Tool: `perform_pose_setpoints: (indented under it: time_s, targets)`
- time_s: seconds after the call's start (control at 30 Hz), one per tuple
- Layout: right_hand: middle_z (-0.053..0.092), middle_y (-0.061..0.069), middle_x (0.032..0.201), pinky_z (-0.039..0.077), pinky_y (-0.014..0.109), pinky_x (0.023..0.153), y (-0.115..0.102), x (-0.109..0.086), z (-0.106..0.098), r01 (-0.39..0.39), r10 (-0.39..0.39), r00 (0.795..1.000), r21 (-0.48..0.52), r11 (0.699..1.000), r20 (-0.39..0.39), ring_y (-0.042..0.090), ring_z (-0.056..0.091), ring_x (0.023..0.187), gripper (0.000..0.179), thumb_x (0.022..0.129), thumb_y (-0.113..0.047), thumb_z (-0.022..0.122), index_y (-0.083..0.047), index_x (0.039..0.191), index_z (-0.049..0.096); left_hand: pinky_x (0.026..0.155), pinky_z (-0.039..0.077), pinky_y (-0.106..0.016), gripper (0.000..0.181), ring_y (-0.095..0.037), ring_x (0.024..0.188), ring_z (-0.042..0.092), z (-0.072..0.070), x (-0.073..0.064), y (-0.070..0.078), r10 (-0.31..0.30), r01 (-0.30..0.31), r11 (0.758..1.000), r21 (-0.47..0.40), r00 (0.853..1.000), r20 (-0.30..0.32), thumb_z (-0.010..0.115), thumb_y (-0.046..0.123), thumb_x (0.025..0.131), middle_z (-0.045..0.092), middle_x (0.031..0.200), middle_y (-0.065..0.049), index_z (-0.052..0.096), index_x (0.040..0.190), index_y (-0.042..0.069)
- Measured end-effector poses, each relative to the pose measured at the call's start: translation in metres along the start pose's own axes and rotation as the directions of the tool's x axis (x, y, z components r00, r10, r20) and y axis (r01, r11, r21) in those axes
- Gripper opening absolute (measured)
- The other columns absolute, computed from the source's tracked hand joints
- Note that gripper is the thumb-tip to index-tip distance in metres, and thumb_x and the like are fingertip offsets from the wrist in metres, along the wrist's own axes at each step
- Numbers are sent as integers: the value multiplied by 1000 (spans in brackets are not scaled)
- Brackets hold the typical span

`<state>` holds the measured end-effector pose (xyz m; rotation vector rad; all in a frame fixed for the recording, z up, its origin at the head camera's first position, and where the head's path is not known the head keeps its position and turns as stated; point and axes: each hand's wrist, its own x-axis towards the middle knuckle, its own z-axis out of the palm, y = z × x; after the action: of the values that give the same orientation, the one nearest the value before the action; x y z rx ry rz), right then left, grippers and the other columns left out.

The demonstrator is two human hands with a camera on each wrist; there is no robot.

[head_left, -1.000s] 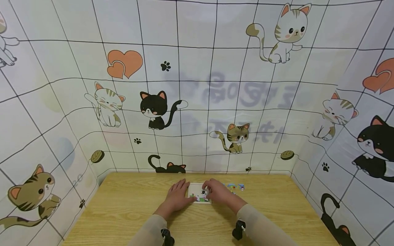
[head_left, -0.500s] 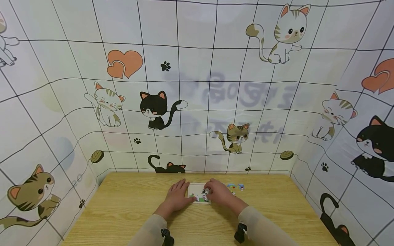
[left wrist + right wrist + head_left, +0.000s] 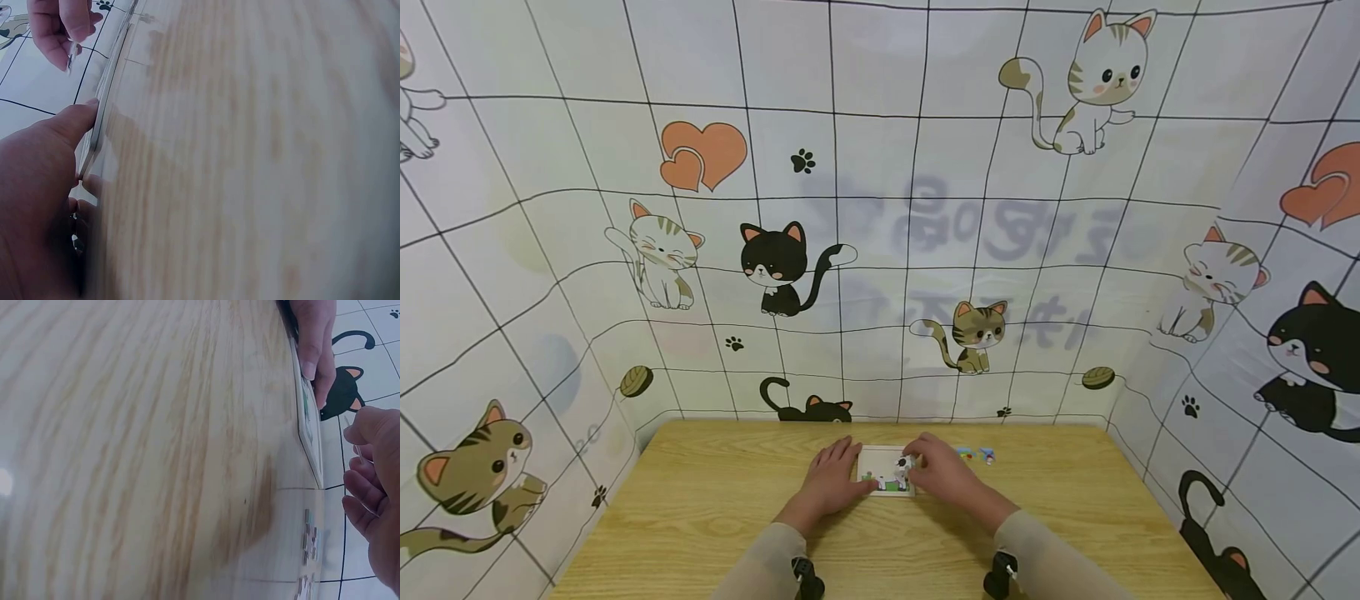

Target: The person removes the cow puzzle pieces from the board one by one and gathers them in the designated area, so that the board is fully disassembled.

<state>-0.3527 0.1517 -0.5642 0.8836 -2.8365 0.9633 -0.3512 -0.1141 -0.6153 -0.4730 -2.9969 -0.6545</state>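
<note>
A small white-framed puzzle board (image 3: 872,458) lies on the table, with green and white printed pieces along its near side. My left hand (image 3: 833,477) rests at the board's left, fingers extended, thumb (image 3: 78,119) at its near edge. Over the board's right side, my right hand (image 3: 942,472) pinches a thin puzzle piece (image 3: 903,463) with a black-and-white print. In the right wrist view that piece (image 3: 358,449) is edge-on between thumb and fingers, apart from the board (image 3: 311,447). The right hand (image 3: 59,25) also appears raised in the left wrist view.
Several loose colourful puzzle pieces (image 3: 977,455) lie on the wooden table (image 3: 715,500) right of the board, partly hidden by the right hand in the head view. White walls (image 3: 880,250) with printed cats and grid lines stand behind and at both sides.
My right hand has moved slightly right, with the piece in its fingers showing more clearly. It covers more of the loose pieces now. The left hand has stayed in place.
</note>
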Motion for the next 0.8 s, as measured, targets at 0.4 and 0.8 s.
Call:
perform_pose_setpoints:
  time_s: [0.4, 0.8]
  targets:
    - [58, -4, 112, 51, 26, 66, 4, -13, -14, 7, -5, 999, 54, 999, -34, 12, 54, 86, 31, 95, -14, 71, -10, 125, 67, 116, 22, -63, 94, -38, 149, 29, -2, -2, 1, 17, -17, 1000, 0, 1000, -17, 57, 75, 88, 31, 162, -16, 41, 155, 11]
    - [60, -6, 111, 52, 26, 69, 14, -23, -27, 16, -11, 998, 73, 997, -69, 12, 58, 88, 30, 94, -16, 74, -11, 123, 68, 116, 23, -63, 87, -40, 148, 30, -9, -6, 8, 23, -23, 1000, -7, 1000, 4, 63, 64, 91, 31, 162, -17, 42, 155, 10]
